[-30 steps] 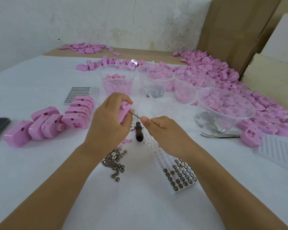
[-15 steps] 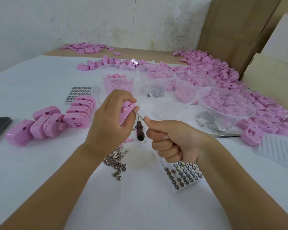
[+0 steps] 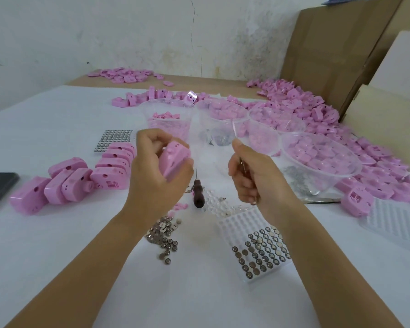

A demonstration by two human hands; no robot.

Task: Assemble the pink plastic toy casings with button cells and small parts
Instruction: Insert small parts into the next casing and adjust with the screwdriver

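1. The left hand (image 3: 156, 171) is raised above the white table (image 3: 57, 129), its fingers curled round a pink plastic toy casing (image 3: 175, 157).
2. The right hand (image 3: 253, 178) is beside it, clear of the casing. Its curled fingers pinch a thin metal piece (image 3: 243, 165); I cannot tell what it is.
3. A dark-handled screwdriver (image 3: 198, 195) lies on the table between the hands.
4. Loose silver button cells (image 3: 167, 242) sit by the left wrist, and more fill a clear plastic tray (image 3: 237, 223) under the right forearm.
5. A row of pink casings (image 3: 76, 183) stands at the left, and clear plastic bowls (image 3: 346, 176) of pink parts stand behind.
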